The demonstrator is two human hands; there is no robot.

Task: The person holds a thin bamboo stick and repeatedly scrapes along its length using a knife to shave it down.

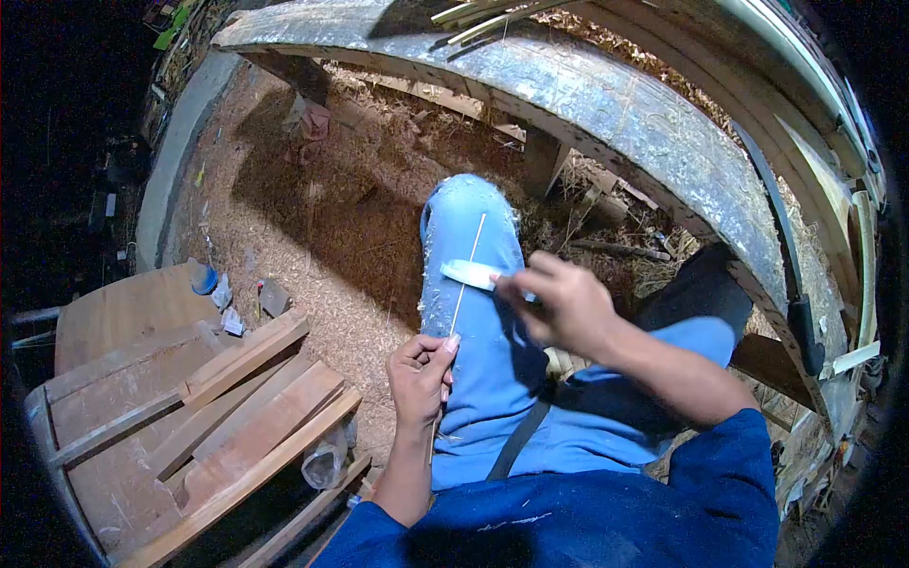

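Note:
My left hand (421,379) is closed around a thin wooden stick (458,310), thumb and fingertips pinching it above my thigh. The stick slants up along the raised leg of the blue trousers (469,213), and its lower end passes under my left hand toward my lap. In my right hand (563,301), fingers curled, is a knife (466,273) with a short, broad blade that shines brightly. The blade lies across the stick; its exact contact cannot be made out. My right fingers hide the knife's handle.
A long worn wooden bench (568,90) curves past my knees, thin strips (507,21) on top. Planks (256,431) and a wooden frame are stacked at left, near a blue-capped container (203,278). Shavings cover the ground (303,260). A dark long-handled tool (800,327) leans at right.

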